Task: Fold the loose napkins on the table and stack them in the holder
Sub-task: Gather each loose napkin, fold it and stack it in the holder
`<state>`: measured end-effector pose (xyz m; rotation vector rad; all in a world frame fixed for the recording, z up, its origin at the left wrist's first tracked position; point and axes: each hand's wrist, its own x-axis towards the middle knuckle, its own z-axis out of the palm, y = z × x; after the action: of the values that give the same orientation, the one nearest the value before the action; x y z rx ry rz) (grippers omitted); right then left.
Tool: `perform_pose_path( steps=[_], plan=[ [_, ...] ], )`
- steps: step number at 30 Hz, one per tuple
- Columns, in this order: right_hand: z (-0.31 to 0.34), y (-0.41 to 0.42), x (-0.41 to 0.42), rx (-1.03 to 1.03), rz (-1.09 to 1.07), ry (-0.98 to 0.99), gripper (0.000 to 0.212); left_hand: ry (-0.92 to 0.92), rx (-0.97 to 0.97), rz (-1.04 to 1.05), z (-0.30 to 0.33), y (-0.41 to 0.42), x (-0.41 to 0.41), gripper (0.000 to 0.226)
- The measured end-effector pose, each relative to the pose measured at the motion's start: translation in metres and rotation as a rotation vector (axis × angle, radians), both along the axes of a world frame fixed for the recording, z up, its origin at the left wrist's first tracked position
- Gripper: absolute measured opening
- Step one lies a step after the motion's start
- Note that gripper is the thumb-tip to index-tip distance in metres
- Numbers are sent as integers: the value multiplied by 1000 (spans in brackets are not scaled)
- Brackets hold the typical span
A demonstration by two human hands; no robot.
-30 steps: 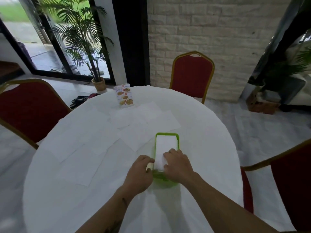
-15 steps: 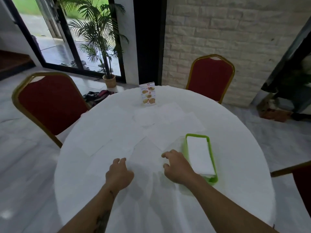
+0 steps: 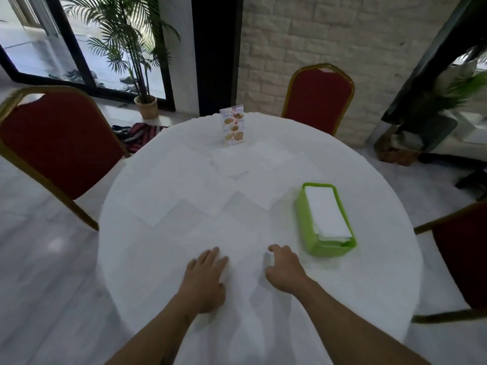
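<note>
Several loose white napkins (image 3: 237, 185) lie spread flat over the middle of the round white table (image 3: 158, 259), hard to tell apart from the cloth. A green holder (image 3: 300, 214) stands at the right with a stack of folded white napkins (image 3: 326, 209) in it. My left hand (image 3: 205, 277) rests flat, fingers straight, on the nearest napkin (image 3: 237, 241). My right hand (image 3: 284, 267) hovers at that napkin's right side with loosely curled fingers, left of the holder, gripping nothing that I can see.
A printed menu card (image 3: 233, 126) stands upright at the far side of the table. Red chairs with gold frames stand at the left (image 3: 52, 143), far side (image 3: 319, 98) and right (image 3: 461, 254). A potted palm (image 3: 145, 106) is by the glass door.
Both hands left the green holder and moved left and toward me onto the nearest loose napkin. The view swung left, so the holder now sits at the right.
</note>
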<state>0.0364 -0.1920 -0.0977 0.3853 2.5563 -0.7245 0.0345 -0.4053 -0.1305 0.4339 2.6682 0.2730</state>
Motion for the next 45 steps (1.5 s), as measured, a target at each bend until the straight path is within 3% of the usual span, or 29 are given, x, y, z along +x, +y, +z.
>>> perform_pose_path(
  steps=[7,11,13,16,19,21,23,25,28,35,40,45],
  plan=[
    [-10,17,30,53,-218,50,40,13,117,-230,9,28,22,65],
    [-16,14,36,-211,-441,113,66,-7,137,-276,5,40,32,65],
    [-17,8,37,-360,-550,126,60,4,148,-272,2,42,34,65],
    [-19,4,39,-416,-627,164,38,-2,215,-201,-2,40,35,62],
    [-12,0,42,-311,-459,302,21,52,324,-54,-2,32,33,55],
    [-7,-2,43,-187,-242,370,29,119,360,83,-2,22,31,50],
    [-1,-6,44,-109,10,274,42,155,365,258,-2,9,30,45],
    [1,-11,45,-44,196,42,60,153,353,378,-1,-2,29,45],
    [-2,-16,48,-41,125,-101,75,151,328,364,1,-6,30,49],
    [-10,-21,33,-155,-213,-3,58,36,128,-53,2,9,41,67],
    [-12,-27,26,-362,-350,-29,21,-6,63,-94,-1,12,45,68],
    [-17,-32,23,-406,-378,45,3,-28,76,-95,2,10,44,65]
  ],
)
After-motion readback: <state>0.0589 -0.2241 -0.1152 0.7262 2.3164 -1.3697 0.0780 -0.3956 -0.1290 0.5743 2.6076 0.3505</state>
